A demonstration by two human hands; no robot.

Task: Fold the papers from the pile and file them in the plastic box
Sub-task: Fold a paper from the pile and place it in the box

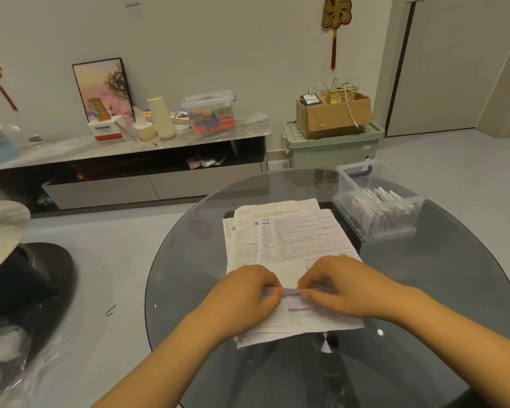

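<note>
Mid-task: folded slips already in plastic box [377, 213], pile [289, 240] beside it remaining, both hands' grip [290, 291] pinching a small folded paper [296, 301].

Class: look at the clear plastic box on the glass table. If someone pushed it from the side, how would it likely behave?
The box would probably slide rather than tip: it sits low and wide on the smooth glass table. It likely feels light, since it holds only folded papers. Its thin clear walls may flex a little.
</note>
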